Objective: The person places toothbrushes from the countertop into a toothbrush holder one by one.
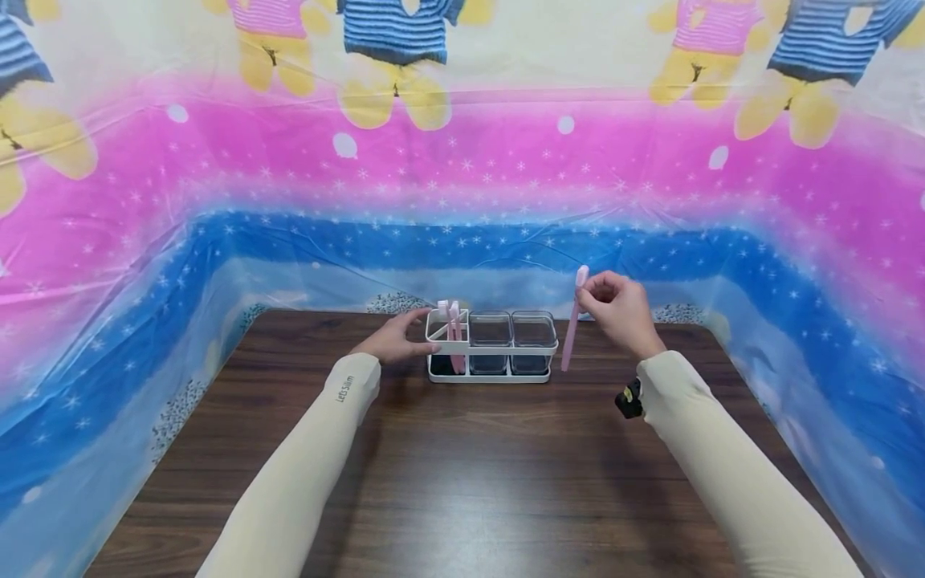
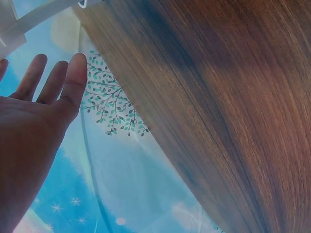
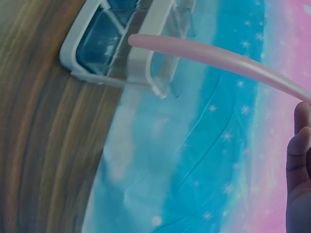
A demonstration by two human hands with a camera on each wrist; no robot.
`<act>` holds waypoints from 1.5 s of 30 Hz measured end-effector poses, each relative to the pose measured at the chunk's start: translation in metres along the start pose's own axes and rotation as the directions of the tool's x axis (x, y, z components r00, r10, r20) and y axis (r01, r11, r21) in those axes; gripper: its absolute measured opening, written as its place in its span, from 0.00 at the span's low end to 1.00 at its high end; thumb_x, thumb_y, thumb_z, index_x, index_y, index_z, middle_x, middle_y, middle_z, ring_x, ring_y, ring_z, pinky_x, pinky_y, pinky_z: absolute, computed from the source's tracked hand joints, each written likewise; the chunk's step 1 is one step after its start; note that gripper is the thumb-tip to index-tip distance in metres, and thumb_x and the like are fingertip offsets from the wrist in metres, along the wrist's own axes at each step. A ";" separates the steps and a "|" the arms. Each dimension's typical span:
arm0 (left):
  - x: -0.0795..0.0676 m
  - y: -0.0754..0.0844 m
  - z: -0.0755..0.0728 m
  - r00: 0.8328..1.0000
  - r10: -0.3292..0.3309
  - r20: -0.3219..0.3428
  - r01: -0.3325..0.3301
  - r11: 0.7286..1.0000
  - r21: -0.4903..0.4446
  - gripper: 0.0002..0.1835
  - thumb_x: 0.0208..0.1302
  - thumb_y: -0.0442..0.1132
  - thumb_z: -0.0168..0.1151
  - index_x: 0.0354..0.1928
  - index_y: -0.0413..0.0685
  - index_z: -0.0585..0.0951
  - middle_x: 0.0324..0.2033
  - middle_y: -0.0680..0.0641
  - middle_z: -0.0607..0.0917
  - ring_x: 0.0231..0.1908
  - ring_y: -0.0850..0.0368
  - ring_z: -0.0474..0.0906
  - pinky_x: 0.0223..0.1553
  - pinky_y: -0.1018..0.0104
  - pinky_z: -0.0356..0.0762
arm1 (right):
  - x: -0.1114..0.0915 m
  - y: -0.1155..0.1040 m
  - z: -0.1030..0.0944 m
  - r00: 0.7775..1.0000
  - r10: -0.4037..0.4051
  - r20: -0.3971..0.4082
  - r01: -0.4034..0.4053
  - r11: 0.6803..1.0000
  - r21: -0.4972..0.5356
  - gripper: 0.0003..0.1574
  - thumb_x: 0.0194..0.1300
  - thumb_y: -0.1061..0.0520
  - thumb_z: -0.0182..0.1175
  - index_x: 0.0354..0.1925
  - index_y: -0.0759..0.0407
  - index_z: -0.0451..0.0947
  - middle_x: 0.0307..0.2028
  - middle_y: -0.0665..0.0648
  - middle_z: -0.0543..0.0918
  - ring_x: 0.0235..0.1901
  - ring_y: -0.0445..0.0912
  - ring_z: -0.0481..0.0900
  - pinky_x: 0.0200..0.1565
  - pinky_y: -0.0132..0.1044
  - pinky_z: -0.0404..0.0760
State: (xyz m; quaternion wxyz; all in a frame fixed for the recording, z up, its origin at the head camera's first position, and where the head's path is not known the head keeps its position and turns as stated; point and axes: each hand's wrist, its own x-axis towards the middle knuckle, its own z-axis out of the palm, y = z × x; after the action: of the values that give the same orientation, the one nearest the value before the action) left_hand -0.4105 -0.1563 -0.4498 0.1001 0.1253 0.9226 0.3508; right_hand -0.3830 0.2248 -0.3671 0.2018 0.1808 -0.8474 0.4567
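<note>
A white toothbrush holder stands near the table's far edge. Upright in its left compartment are pink toothbrushes with pale heads. Two clear cups occupy its other spaces. To the right of the holder, my right hand pinches another pink toothbrush near its pale head, handle hanging down, apart from the holder. In the right wrist view that handle passes in front of the holder. My left hand is at the holder's left end, its thumb near the front rail. Its fingers look straight in the left wrist view.
The brown wooden table spreads in front of the holder. A patterned cloth with pink and blue bands hangs behind the table and along both sides. A black device sits at the right wrist.
</note>
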 end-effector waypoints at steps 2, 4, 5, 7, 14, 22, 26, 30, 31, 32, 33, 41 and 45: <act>0.000 -0.001 0.000 1.000 0.001 0.000 -0.001 1.000 -0.002 0.46 0.56 0.61 0.65 0.73 0.61 0.54 0.67 0.39 0.61 0.65 0.39 0.58 0.60 0.39 0.59 | 0.004 -0.005 0.004 1.000 -0.010 0.006 0.010 1.000 0.025 0.12 0.64 0.51 0.62 0.32 0.60 0.79 0.27 0.55 0.84 0.27 0.49 0.79 0.26 0.31 0.73; 0.000 -0.002 0.000 1.000 0.002 0.001 -0.002 1.000 -0.002 0.46 0.56 0.60 0.65 0.73 0.60 0.54 0.67 0.39 0.61 0.65 0.39 0.58 0.60 0.40 0.59 | 0.007 -0.010 0.007 1.000 -0.013 0.011 0.013 0.999 0.039 0.11 0.64 0.53 0.62 0.33 0.60 0.79 0.28 0.56 0.84 0.28 0.50 0.80 0.27 0.31 0.74; 0.000 -0.002 0.000 1.000 0.001 0.001 -0.001 1.000 -0.003 0.47 0.55 0.61 0.65 0.73 0.60 0.54 0.67 0.39 0.61 0.65 0.38 0.58 0.60 0.40 0.59 | 0.007 -0.018 0.008 1.000 -0.023 0.015 0.022 0.999 0.039 0.11 0.65 0.54 0.61 0.33 0.62 0.79 0.28 0.58 0.84 0.29 0.50 0.80 0.27 0.31 0.75; -0.001 -0.003 0.000 1.000 0.001 0.000 -0.001 1.000 -0.004 0.47 0.55 0.61 0.65 0.73 0.60 0.54 0.67 0.39 0.61 0.65 0.39 0.58 0.59 0.40 0.60 | 0.009 -0.022 0.012 0.999 -0.045 0.014 0.044 0.998 0.055 0.11 0.65 0.54 0.61 0.33 0.62 0.79 0.28 0.57 0.84 0.29 0.49 0.81 0.28 0.31 0.76; 0.000 -0.002 0.000 1.000 -0.002 0.001 0.002 1.000 0.003 0.47 0.55 0.62 0.64 0.73 0.62 0.54 0.67 0.41 0.62 0.65 0.39 0.57 0.59 0.38 0.59 | 0.011 -0.066 0.025 0.996 -0.083 0.021 0.080 0.987 0.136 0.07 0.63 0.62 0.61 0.32 0.67 0.77 0.30 0.61 0.84 0.30 0.49 0.83 0.33 0.32 0.80; 0.000 -0.002 -0.003 1.000 -0.004 -0.002 0.004 1.000 0.026 0.47 0.55 0.64 0.63 0.73 0.63 0.54 0.66 0.42 0.63 0.64 0.41 0.59 0.59 0.39 0.60 | 0.018 -0.104 0.060 0.987 -0.156 -0.031 0.159 0.967 0.201 0.06 0.63 0.64 0.60 0.34 0.69 0.77 0.33 0.62 0.83 0.35 0.50 0.82 0.37 0.36 0.80; 0.000 -0.003 -0.004 1.000 -0.002 -0.003 0.002 1.000 0.024 0.47 0.54 0.64 0.64 0.73 0.62 0.54 0.66 0.41 0.63 0.65 0.41 0.59 0.59 0.39 0.60 | 0.024 -0.092 0.084 0.987 -0.153 -0.057 0.163 0.950 0.265 0.06 0.64 0.59 0.62 0.34 0.62 0.78 0.31 0.56 0.83 0.31 0.45 0.81 0.33 0.33 0.78; 0.001 -0.004 -0.004 1.000 -0.006 -0.004 0.006 1.000 0.029 0.47 0.55 0.63 0.64 0.73 0.62 0.54 0.66 0.41 0.63 0.64 0.41 0.59 0.59 0.39 0.60 | 0.024 -0.087 0.104 0.985 -0.167 -0.029 0.169 0.948 0.270 0.06 0.65 0.55 0.62 0.34 0.58 0.78 0.30 0.52 0.83 0.29 0.44 0.79 0.33 0.35 0.78; 0.001 -0.004 -0.004 1.000 -0.005 -0.003 0.005 0.999 0.034 0.46 0.55 0.62 0.64 0.73 0.62 0.54 0.66 0.41 0.63 0.65 0.41 0.59 0.59 0.39 0.60 | 0.023 -0.086 0.107 0.985 -0.170 -0.018 0.168 0.949 0.267 0.06 0.65 0.56 0.61 0.34 0.57 0.78 0.30 0.52 0.82 0.30 0.45 0.79 0.33 0.36 0.78; 0.001 -0.004 -0.004 1.000 -0.006 -0.003 0.006 0.999 0.036 0.46 0.56 0.61 0.64 0.73 0.62 0.54 0.66 0.42 0.63 0.65 0.41 0.59 0.59 0.40 0.60 | 0.022 -0.085 0.110 0.986 -0.169 -0.006 0.165 0.950 0.265 0.05 0.65 0.55 0.61 0.34 0.56 0.78 0.30 0.51 0.82 0.30 0.45 0.79 0.33 0.37 0.78; 0.001 -0.004 -0.003 1.000 -0.007 -0.004 0.007 0.999 0.037 0.46 0.56 0.61 0.64 0.73 0.62 0.54 0.66 0.42 0.63 0.65 0.41 0.59 0.59 0.40 0.60 | 0.021 -0.084 0.113 0.986 -0.166 0.007 0.159 0.953 0.259 0.04 0.65 0.56 0.61 0.35 0.55 0.78 0.31 0.51 0.82 0.30 0.45 0.79 0.34 0.37 0.78; 0.002 -0.002 -0.002 1.000 -0.010 -0.006 0.011 1.000 0.017 0.45 0.56 0.59 0.65 0.72 0.62 0.55 0.66 0.41 0.63 0.65 0.41 0.59 0.59 0.38 0.60 | 0.019 -0.077 0.128 0.991 -0.119 0.054 0.103 0.966 0.236 0.03 0.65 0.59 0.61 0.33 0.53 0.77 0.31 0.51 0.82 0.30 0.44 0.79 0.33 0.37 0.78; 0.004 -0.002 -0.001 1.000 -0.014 -0.001 0.014 1.000 0.008 0.45 0.55 0.60 0.65 0.72 0.63 0.55 0.66 0.41 0.62 0.65 0.41 0.59 0.58 0.38 0.60 | 0.018 -0.071 0.136 0.993 -0.091 0.079 0.073 0.976 0.207 0.03 0.65 0.58 0.61 0.33 0.54 0.77 0.31 0.50 0.83 0.30 0.42 0.78 0.33 0.36 0.78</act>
State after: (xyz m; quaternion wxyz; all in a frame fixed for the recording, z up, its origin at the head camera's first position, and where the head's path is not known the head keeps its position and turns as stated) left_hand -0.4148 -0.1569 -0.4511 0.1015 0.1190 0.9248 0.3467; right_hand -0.3876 0.0711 -0.3762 0.1633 0.2551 -0.7962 0.5237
